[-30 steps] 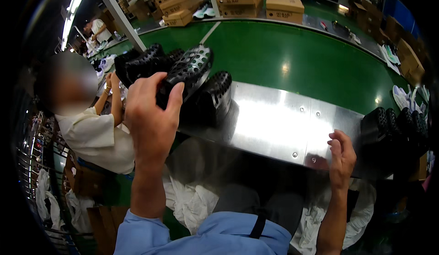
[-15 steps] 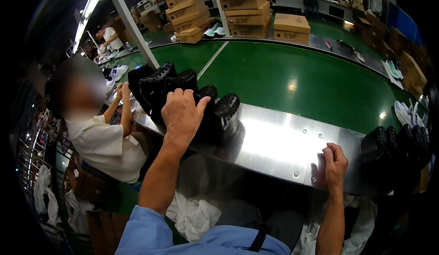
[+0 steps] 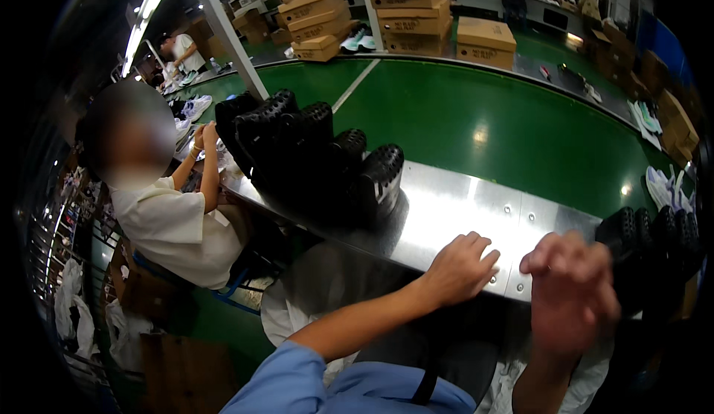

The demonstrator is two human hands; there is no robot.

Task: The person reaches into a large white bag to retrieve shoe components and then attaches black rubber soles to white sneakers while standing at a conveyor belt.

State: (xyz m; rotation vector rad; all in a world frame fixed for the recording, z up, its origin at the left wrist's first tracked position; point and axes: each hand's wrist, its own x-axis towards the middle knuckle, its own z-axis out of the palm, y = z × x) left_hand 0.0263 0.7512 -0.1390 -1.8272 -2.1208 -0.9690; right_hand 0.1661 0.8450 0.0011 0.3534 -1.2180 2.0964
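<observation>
Hands (image 3: 459, 271) near edge (image 3: 394, 256), bare ledge (image 3: 446, 202) beyond

The head view comes from the left of two fisheye cameras worn on the person's head. It faces forward and down. The left hand (image 3: 460, 269) and right hand (image 3: 574, 291) lie at close range, the metal surface (image 3: 446, 198) beyond them, cardboard boxes (image 3: 409, 20) farther off. Straight edges bend toward the rim.
</observation>
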